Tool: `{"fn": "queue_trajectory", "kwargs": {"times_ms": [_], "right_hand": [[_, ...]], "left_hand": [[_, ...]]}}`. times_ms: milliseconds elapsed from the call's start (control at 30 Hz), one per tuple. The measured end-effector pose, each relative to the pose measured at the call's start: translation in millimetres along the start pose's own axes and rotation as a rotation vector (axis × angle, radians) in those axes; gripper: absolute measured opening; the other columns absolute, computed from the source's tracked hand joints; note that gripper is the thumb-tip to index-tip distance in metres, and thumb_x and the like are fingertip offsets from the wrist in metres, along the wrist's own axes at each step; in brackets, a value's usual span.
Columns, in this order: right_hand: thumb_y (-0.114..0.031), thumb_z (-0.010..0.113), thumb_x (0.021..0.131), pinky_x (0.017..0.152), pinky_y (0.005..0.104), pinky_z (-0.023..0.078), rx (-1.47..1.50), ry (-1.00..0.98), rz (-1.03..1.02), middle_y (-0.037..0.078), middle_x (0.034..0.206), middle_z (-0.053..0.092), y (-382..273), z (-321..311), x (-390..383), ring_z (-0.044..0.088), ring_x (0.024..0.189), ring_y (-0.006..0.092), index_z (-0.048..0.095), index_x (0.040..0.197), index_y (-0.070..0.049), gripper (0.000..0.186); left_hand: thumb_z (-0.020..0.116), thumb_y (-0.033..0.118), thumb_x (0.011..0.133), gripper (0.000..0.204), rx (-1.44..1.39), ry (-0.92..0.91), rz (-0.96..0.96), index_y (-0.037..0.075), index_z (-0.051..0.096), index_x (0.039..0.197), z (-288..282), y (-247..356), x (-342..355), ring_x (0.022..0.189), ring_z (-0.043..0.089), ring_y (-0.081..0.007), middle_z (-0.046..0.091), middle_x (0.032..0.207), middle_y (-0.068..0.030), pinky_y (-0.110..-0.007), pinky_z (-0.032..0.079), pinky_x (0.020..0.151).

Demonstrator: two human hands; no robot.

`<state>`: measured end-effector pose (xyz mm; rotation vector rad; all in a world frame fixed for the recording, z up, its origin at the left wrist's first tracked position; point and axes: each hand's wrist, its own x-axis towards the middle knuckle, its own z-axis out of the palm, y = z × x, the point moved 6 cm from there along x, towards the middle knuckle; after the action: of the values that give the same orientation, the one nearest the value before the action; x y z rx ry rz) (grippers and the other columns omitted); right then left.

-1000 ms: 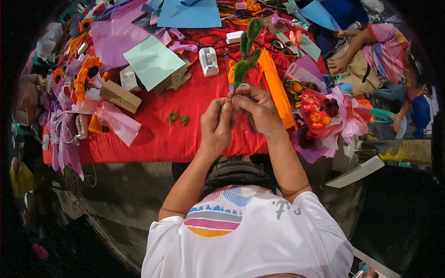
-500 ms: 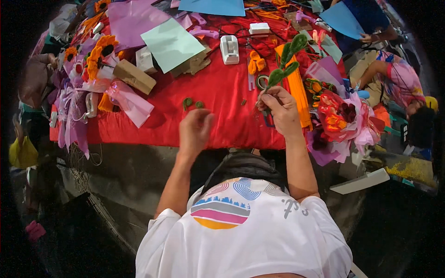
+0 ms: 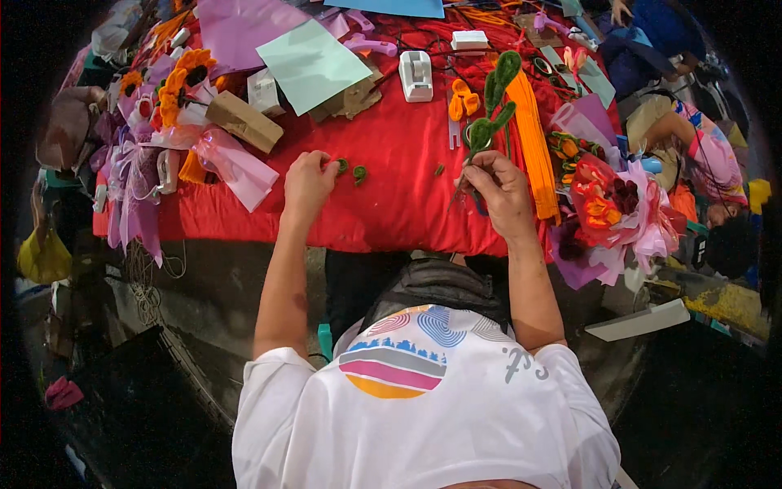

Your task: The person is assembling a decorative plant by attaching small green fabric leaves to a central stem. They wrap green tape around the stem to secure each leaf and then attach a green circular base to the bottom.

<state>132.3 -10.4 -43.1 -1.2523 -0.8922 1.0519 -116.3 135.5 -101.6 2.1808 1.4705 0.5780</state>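
Observation:
My right hand [image 3: 501,191] pinches the lower stem of a fuzzy green leaf sprig [image 3: 493,98], which looks like bent pipe cleaner. The sprig stands upright above the red-covered table [image 3: 391,208], its leaf loops pointing away from me. My left hand [image 3: 308,187] is over the cloth with fingers drawn together, its tips at a small green curl [image 3: 342,165]. A second green curl [image 3: 359,174] lies just right of it. Farther right sits a short green scrap [image 3: 439,169]. An orange looped piece [image 3: 463,99] rests beyond the sprig.
A bundle of orange pipe cleaners [image 3: 533,143] lies beside my right hand, with a red-and-pink wrapped bouquet [image 3: 607,204] farther right. Sunflower bouquets [image 3: 175,94] and a cardboard block [image 3: 244,122] are at left. A white tape dispenser [image 3: 416,77] and pale green sheet [image 3: 314,65] lie beyond.
My left hand has moved left and farther away, its fingertips now at the left green curl. My right hand still holds the sprig, turned slightly. The view has shifted a little.

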Motion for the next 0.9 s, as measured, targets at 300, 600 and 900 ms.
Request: {"fn": "queue_trajectory", "kwargs": {"times_ms": [300,600,900], "right_hand": [[-0.005,0.052,0.084,0.064,0.0224,0.046,-0.028,-0.06,0.005,0.004,0.076,0.059,-7.3,14.5,5.0,0.057,0.069,0.0094,0.054,0.087,-0.002,0.005],[-0.003,0.05,0.084,0.066,0.0236,0.047,0.214,-0.229,0.037,0.004,0.078,0.057,-19.5,43.5,10.1,0.059,0.071,0.012,0.052,0.089,-0.001,0.006],[-0.004,0.051,0.084,0.067,0.0237,0.048,0.226,-0.11,-0.108,0.003,0.081,0.057,-42.7,34.1,11.6,0.057,0.072,0.0095,0.053,0.092,0.0,0.009]], "left_hand": [[0.063,0.016,0.072,0.017,-0.179,-0.104,-0.15,0.001,0.061,0.079,13.3,-11.8,3.4,0.061,0.059,-0.0219,0.06,0.07,-0.0118,-0.033,0.045,0.056],[0.058,0.013,0.083,0.008,-1.611,-0.294,-0.232,0.005,0.055,0.086,-9.1,74.5,-6.8,0.056,0.052,-0.0064,0.056,0.07,-0.0007,-0.019,0.04,0.046],[0.064,0.012,0.079,0.011,-1.612,-0.282,-0.208,0.006,0.055,0.084,-11.7,152.6,-12.1,0.052,0.052,-0.0055,0.058,0.069,-0.0002,-0.016,0.035,0.041]]}}
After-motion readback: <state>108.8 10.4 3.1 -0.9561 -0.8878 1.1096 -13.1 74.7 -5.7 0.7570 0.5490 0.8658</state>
